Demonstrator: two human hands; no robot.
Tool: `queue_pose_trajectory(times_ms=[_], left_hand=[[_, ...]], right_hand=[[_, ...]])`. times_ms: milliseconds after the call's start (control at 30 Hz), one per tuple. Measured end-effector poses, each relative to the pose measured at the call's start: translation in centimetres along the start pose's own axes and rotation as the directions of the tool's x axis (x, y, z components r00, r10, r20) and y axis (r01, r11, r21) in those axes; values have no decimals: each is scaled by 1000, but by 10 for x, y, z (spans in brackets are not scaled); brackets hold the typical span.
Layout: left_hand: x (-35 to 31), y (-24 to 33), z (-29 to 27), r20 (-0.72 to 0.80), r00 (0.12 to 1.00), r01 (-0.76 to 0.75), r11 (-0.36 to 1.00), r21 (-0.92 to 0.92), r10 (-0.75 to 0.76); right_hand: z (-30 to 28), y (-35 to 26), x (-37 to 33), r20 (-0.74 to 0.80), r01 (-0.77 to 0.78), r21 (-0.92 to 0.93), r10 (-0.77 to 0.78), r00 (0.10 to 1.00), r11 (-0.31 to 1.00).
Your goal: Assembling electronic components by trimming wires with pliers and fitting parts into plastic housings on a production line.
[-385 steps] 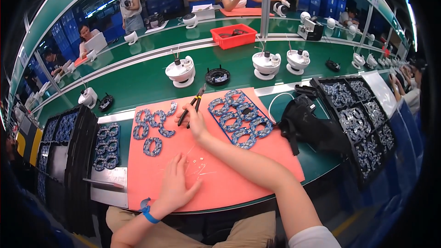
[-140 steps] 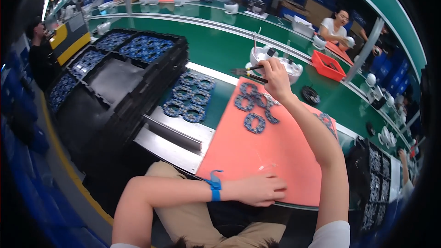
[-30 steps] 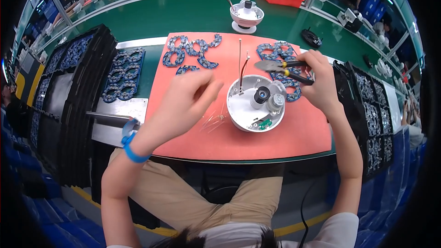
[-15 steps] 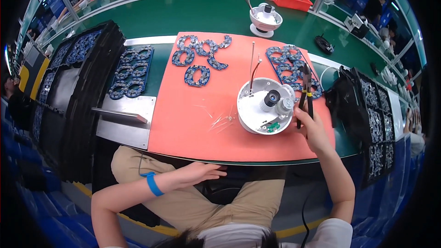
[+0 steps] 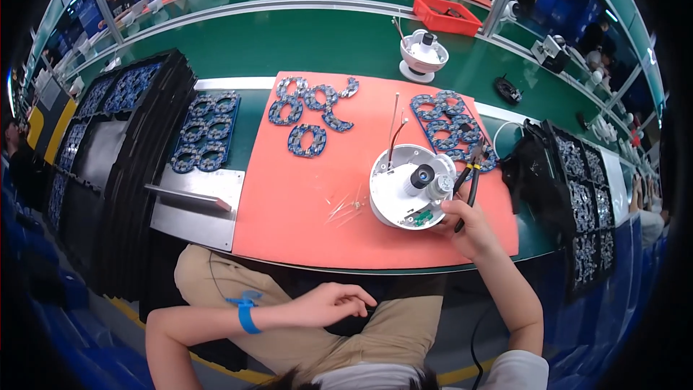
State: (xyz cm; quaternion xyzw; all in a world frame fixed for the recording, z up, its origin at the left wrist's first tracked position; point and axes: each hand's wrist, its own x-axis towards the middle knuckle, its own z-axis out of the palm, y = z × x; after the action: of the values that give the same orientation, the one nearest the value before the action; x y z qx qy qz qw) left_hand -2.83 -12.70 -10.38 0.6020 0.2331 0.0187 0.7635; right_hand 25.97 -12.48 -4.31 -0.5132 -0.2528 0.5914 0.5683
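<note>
Nearest, left hand (image 5: 333, 303) down over the lap, fingers loosely curled, holding nothing. Further out, right hand (image 5: 468, 225) closed around pliers (image 5: 468, 175), resting at the right rim of the white round housing (image 5: 409, 186) on the orange mat (image 5: 303, 195). Seemingly mid-step: tool parked beside the housing, its two thin wires (image 5: 393, 126) standing up at the back. Next likely calls for steadying the housing and bringing the pliers' tip to the wires. Beyond, ring-shaped circuit boards (image 5: 310, 105) on the mat, then the green counter (image 5: 303, 43).
</note>
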Motion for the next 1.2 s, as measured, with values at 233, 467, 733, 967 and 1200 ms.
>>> queue_pose_trajectory(times_ms=[233, 467, 733, 967, 1200], left_hand=[[5, 58, 9, -42, 930, -328, 874, 358, 366], [31, 54, -23, -13, 736, -493, 549, 675, 677], [32, 50, -37, -96, 783, -412, 627, 661, 615], [34, 55, -29, -131, 781, -344, 595, 726, 611], [33, 52, -34, -80, 797, -388, 608, 692, 599]], right_hand=[[1, -4, -6, 30, -1, 61, -1, 1000, 998], [-5, -1, 2, 62, -98, 174, 88, 994, 980], [19, -23, 47, -10, 4, 259, -1, 1000, 966], [36, -77, 166, 108, 136, 254, -167, 980, 958], [60, -70, 303, -84, 360, 114, -352, 932, 926]])
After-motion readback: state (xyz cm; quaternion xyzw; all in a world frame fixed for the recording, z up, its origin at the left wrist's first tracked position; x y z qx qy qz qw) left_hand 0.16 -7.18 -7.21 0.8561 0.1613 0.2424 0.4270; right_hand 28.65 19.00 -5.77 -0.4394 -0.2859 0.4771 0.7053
